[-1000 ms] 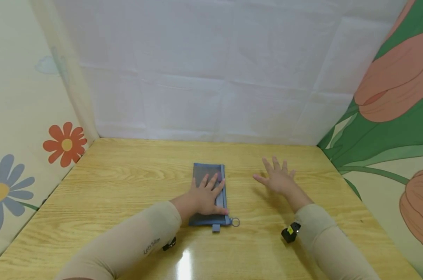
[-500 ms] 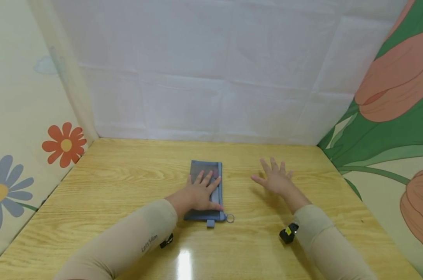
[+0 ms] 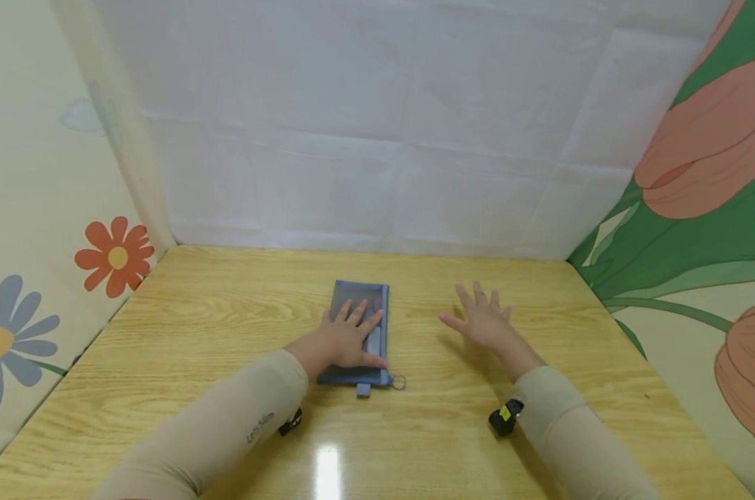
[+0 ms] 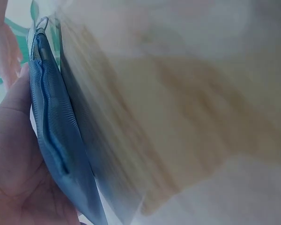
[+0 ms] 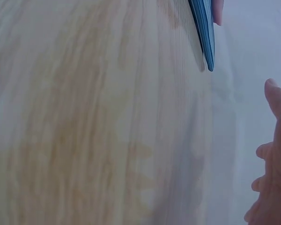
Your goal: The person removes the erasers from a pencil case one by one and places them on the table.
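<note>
A blue zippered mesh pouch [image 3: 355,292] lies flat on the wooden table, its key ring and small fabric tab at the near end. My left hand [image 3: 346,340] rests palm down on the pouch with fingers spread. In the left wrist view the palm [image 4: 14,164] is against one face of the blue pouch [image 4: 61,126]. To the right of the pouch, my right hand [image 3: 485,325] hovers above the table, fingers spread and holding nothing. The right wrist view shows that hand [image 5: 276,164] apart from the pouch [image 5: 205,28]. What the pouch contains is mostly hidden.
The wooden table [image 3: 227,298] reaches back to a white cloth [image 3: 327,180] hanging behind it. Flower-printed panels stand on the left [image 3: 33,194] and right [image 3: 696,243]. Each wrist carries a small black camera [image 3: 503,418].
The pouch has slid a little to the left and away from me under my left hand. My right hand has shifted slightly left too, its fingers still spread.
</note>
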`<move>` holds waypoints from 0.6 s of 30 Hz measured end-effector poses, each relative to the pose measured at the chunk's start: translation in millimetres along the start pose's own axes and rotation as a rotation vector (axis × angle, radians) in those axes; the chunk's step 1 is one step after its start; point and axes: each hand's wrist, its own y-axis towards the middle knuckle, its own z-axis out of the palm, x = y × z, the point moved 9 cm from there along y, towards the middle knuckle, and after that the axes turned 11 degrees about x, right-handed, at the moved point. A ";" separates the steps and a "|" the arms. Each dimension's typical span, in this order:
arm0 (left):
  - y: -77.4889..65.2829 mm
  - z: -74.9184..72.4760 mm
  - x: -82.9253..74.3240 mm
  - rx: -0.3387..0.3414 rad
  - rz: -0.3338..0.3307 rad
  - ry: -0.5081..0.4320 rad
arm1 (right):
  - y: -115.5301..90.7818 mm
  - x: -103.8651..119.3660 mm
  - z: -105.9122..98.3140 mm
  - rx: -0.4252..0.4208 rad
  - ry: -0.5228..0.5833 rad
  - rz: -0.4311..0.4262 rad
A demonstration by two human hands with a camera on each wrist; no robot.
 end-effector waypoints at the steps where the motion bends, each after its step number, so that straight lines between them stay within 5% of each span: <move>1: -1.0 -0.9 1.2 -0.004 0.000 -0.001 | 0.2 0.8 -0.1 -0.005 0.001 -0.002; 18: -5.4 -2.4 16.0 0.046 -0.009 -0.023 | 1.6 31.3 3.7 -0.051 0.052 -0.118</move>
